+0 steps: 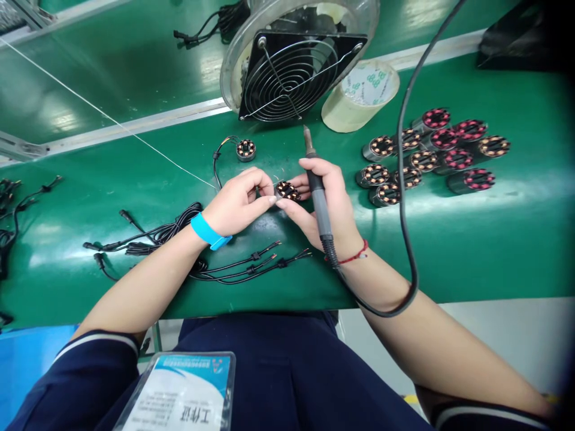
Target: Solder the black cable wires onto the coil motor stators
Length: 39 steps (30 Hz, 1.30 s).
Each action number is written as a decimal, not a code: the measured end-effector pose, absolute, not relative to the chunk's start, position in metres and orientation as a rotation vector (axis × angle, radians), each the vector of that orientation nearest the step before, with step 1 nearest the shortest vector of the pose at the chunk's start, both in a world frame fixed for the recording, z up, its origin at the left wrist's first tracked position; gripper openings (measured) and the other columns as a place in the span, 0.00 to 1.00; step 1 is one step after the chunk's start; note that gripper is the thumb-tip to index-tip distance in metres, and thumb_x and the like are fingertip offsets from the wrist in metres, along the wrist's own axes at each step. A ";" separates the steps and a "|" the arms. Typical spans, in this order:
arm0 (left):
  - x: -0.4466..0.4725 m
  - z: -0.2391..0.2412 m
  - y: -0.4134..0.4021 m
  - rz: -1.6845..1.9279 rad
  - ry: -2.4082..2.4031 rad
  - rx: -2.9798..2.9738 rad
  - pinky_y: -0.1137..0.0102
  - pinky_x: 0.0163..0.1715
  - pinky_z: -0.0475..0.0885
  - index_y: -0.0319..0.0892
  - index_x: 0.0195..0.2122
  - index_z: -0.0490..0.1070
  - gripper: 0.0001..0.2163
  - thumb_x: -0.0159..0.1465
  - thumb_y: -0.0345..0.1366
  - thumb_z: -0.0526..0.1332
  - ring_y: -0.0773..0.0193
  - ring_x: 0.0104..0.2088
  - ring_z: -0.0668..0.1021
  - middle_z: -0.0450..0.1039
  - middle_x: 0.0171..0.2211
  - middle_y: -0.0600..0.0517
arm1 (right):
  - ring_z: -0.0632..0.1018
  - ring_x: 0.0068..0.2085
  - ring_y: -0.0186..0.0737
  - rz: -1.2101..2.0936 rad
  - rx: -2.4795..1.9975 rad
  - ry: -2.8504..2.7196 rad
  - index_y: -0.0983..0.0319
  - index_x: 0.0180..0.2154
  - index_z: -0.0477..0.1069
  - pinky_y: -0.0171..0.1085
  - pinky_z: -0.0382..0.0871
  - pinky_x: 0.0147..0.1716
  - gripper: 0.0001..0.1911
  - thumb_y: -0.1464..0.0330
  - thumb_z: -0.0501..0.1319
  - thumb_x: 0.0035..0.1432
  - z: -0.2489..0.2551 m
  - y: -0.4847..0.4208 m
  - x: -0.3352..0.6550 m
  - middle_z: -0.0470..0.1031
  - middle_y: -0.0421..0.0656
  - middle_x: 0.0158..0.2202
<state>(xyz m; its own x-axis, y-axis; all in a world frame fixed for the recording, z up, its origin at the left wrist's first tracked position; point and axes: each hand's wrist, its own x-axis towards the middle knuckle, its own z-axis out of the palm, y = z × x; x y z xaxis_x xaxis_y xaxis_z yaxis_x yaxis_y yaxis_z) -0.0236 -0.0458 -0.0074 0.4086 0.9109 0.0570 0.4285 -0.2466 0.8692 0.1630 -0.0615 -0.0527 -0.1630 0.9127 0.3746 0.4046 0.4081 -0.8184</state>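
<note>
Between my two hands, low over the green table, sits a small motor stator (287,191) with copper windings. My left hand (242,200) pinches its left side with thumb and fingers. My right hand (330,200) touches its right side with thumb and fingertips. That same hand also holds a soldering iron (318,200), its tip pointing up and away from me. A thin white strand (135,137), perhaps solder wire, runs from the upper left to behind my left hand. Just beyond my hands stands another stator (245,150) with a black cable joined to it.
Several stators (422,160) with copper or red windings stand at the right. A fan with a wire guard (287,78) and a tape roll (354,108) are at the back. Black cables (166,230) lie at the left. The iron's cord (401,179) loops over my right forearm.
</note>
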 end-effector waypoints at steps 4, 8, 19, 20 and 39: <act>-0.021 -0.004 -0.048 0.635 1.245 1.932 0.73 0.29 0.61 0.40 0.26 0.64 0.04 0.57 0.27 0.58 0.71 0.26 0.64 0.62 0.26 0.56 | 0.78 0.41 0.48 0.464 -1.178 -1.989 0.60 0.56 0.60 0.49 0.75 0.42 0.27 0.54 0.59 0.61 -0.052 -0.060 0.162 0.75 0.46 0.41; -0.020 -0.005 -0.046 0.545 1.331 1.882 0.72 0.28 0.60 0.40 0.24 0.63 0.05 0.55 0.26 0.58 0.71 0.25 0.63 0.61 0.23 0.57 | 0.76 0.41 0.51 0.281 -1.213 -2.206 0.64 0.55 0.63 0.50 0.73 0.41 0.23 0.59 0.56 0.63 -0.048 -0.061 0.160 0.76 0.50 0.41; -0.029 -0.006 -0.039 0.459 1.327 1.950 0.70 0.33 0.64 0.39 0.28 0.70 0.07 0.61 0.34 0.58 0.68 0.30 0.69 0.68 0.28 0.54 | 0.74 0.42 0.51 0.307 -1.214 -2.234 0.65 0.57 0.62 0.50 0.71 0.46 0.25 0.64 0.59 0.60 -0.046 -0.062 0.162 0.75 0.51 0.44; -0.029 -0.005 -0.040 0.427 1.304 1.962 0.70 0.34 0.64 0.39 0.27 0.70 0.07 0.61 0.34 0.58 0.68 0.30 0.70 0.68 0.27 0.54 | 0.74 0.42 0.51 0.310 -1.213 -2.231 0.65 0.57 0.62 0.50 0.71 0.46 0.25 0.64 0.59 0.60 -0.046 -0.062 0.162 0.75 0.51 0.43; -0.023 -0.008 -0.035 0.454 1.393 1.907 0.71 0.30 0.60 0.38 0.26 0.69 0.08 0.61 0.34 0.56 0.69 0.26 0.66 0.66 0.23 0.56 | 0.73 0.45 0.52 0.408 -1.232 -2.266 0.61 0.58 0.61 0.51 0.70 0.46 0.24 0.67 0.56 0.59 -0.041 -0.064 0.161 0.75 0.49 0.45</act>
<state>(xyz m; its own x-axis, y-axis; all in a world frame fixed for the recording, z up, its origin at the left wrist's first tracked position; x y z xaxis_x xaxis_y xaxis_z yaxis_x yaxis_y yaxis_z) -0.0231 -0.0346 -0.0076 0.3536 0.9266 -0.1284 0.6726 -0.1564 0.7233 0.1614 -0.0638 -0.0407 -0.4480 0.8416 0.3017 0.6833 0.5399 -0.4916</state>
